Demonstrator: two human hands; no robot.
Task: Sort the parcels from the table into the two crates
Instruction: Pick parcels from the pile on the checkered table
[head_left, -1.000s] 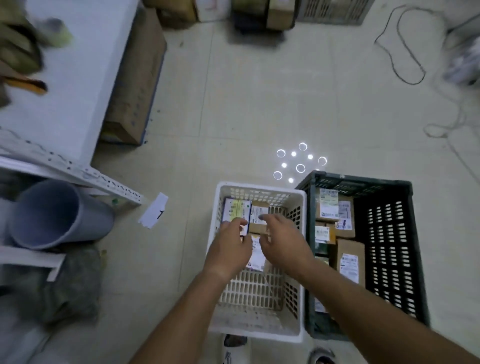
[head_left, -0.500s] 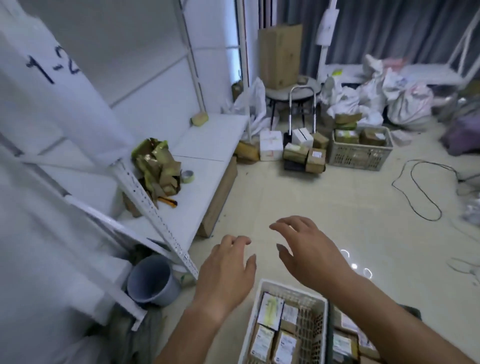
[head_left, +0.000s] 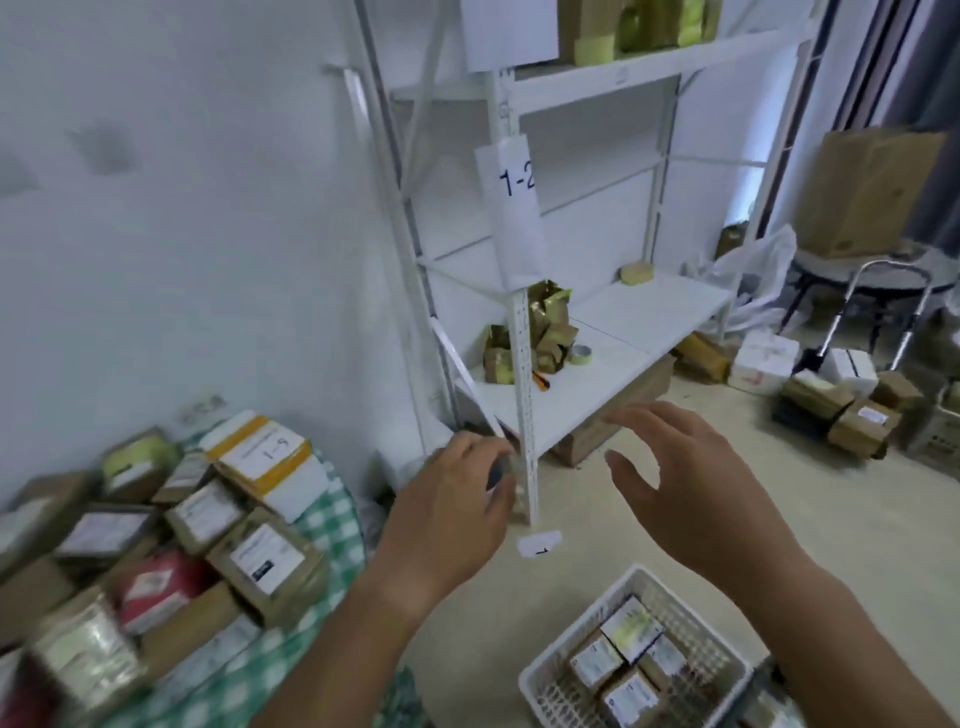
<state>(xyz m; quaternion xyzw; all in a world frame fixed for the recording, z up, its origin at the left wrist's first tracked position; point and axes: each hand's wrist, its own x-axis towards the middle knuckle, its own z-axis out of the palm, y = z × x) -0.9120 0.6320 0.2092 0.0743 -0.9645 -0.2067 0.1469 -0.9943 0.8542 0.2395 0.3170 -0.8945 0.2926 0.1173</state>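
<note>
No parcel is held at this moment: the left hand (head_left: 452, 514) is raised with its fingers loosely curled round nothing, and the right hand (head_left: 691, 478) is spread with fingers released, both poised in the air above and to the left of the white crate (head_left: 550, 680). The step in hand is judged to be the fetching of the next parcel. The remaining parcels (head_left: 171, 540) are heaped on the table (head_left: 322, 525), which is covered by a green checked cloth and lies well to the left of the white crate; four small boxes can already be seen inside that crate. Of the second crate only a dark corner (head_left: 769, 675) is caught, just to the right of the white crate. For the step to be done well, a parcel lying on top of the heap and on the side nearest the white crate, such as the brown box with the white label (head_left: 270, 561), is best chosen, so that the pile is not disturbed. It should be grasped across its sides, the label kept upward so that it can be read and the proper crate decided before the carry is begun. Much of the heap is blurred, and its labels cannot be read.
</note>
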